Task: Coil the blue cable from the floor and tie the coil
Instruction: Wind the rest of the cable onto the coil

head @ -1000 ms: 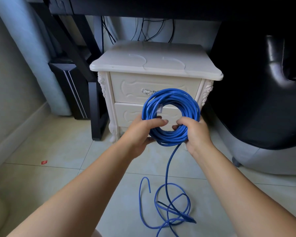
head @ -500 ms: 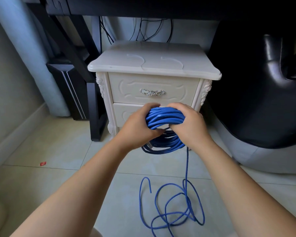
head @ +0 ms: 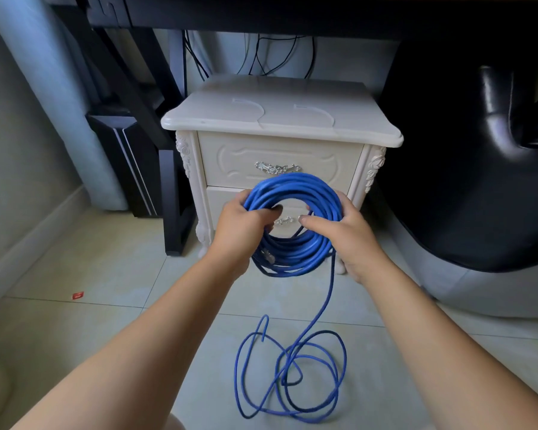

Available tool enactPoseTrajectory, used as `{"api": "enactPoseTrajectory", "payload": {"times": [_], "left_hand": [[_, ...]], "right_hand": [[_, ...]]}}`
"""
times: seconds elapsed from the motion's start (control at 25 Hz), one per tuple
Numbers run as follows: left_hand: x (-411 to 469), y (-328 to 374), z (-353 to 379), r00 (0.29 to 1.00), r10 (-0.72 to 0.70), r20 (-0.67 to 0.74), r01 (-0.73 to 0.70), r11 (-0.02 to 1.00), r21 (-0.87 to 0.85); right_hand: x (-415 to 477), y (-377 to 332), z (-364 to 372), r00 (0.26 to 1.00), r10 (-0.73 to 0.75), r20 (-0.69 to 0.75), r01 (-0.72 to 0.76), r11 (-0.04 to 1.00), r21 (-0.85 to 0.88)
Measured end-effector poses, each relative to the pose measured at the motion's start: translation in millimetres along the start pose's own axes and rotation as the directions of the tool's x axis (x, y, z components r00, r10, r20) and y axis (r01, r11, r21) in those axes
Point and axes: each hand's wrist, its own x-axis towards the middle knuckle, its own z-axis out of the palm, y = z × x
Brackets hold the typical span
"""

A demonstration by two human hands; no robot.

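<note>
Holding the blue cable (head: 292,183) as an upright coil between both hands, in front of a white nightstand (head: 280,119).
The left hand (head: 241,223) grips the coil's left side, fingers curled through its opening; the right hand (head: 342,231) clasps the right side. One strand hangs from the coil down to loose loops (head: 236,370) lying on the tiled floor (head: 106,274).

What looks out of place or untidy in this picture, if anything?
The rest of the blue cable lies on the floor in crossed, tangled loops, not yet wound into the coil that the left hand and right hand hold. A small red scrap lies alone on the floor at the left.
</note>
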Motion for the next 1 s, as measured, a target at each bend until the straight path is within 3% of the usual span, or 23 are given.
{"api": "enactPoseTrajectory", "payload": {"times": [0.16, 0.36, 0.48, 0.64, 0.76, 0.88, 0.92, 1.0], "left_hand": [[1, -3, 2, 0.99, -0.125, -0.06, 0.109, 0.969, -0.224], [-6, -8, 10, 0.981, -0.193, -0.003, 0.175, 0.896, -0.408], [-7, -13, 12, 0.97, -0.241, 0.038, 0.235, 0.876, -0.422], [-4, -14, 9, 0.943, -0.313, 0.116, 0.332, 0.913, -0.238], [1, -8, 6, 0.98, -0.17, 0.107, 0.18, 0.979, -0.097], [5, -6, 1, 0.985, 0.109, 0.134, -0.126, 0.984, 0.126], [6, -7, -1, 0.959, 0.213, 0.187, -0.26, 0.924, 0.28], [5, -11, -3, 0.874, 0.345, 0.341, -0.483, 0.688, 0.542]], "right_hand": [[-1, 12, 10, 0.991, 0.129, 0.029, -0.132, 0.97, 0.204], [-1, 12, 19, 0.98, 0.196, 0.023, -0.182, 0.855, 0.485], [0, 13, 17, 0.974, 0.226, -0.031, -0.187, 0.867, 0.461], [1, 11, 11, 0.958, 0.252, -0.133, -0.188, 0.91, 0.369], [3, 7, 6, 0.964, 0.17, -0.204, -0.122, 0.966, 0.228], [0, 4, 5, 0.985, -0.045, -0.165, 0.017, 0.986, -0.165], [-2, 4, 7, 0.985, -0.12, -0.124, 0.078, 0.952, -0.297], [-8, 2, 12, 0.974, -0.226, -0.007, 0.196, 0.86, -0.472]]}}
